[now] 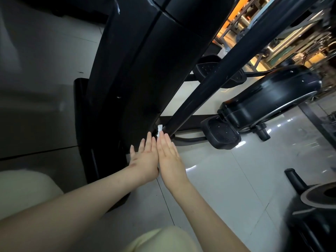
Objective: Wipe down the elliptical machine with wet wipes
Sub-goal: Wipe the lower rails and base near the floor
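Floor: I see pale glossy floor tiles [227, 179] carrying everything.
Machine body: the elliptical machine's tall glossy black plastic housing [138, 60] rises from the floor at centre left.
Tube: a slanted black metal tube [227, 64] meets the housing's lower right edge.
Flywheel cover: a rounded black cover with a silver rim [269, 95] stands on the floor at right.
Pedal: a black textured foot pedal [221, 134] sits just right of the tube's lower end.
Left hand [145, 157]: flat, fingers straight, grasping nothing; fingertips at the housing's base.
Right hand [169, 157]: flat against the left hand, fingers straight, pressing on the wipe.
Wipe: the small crumpled white wet wipe [159, 130] lies at both hands' fingertips, against the tube-housing joint.
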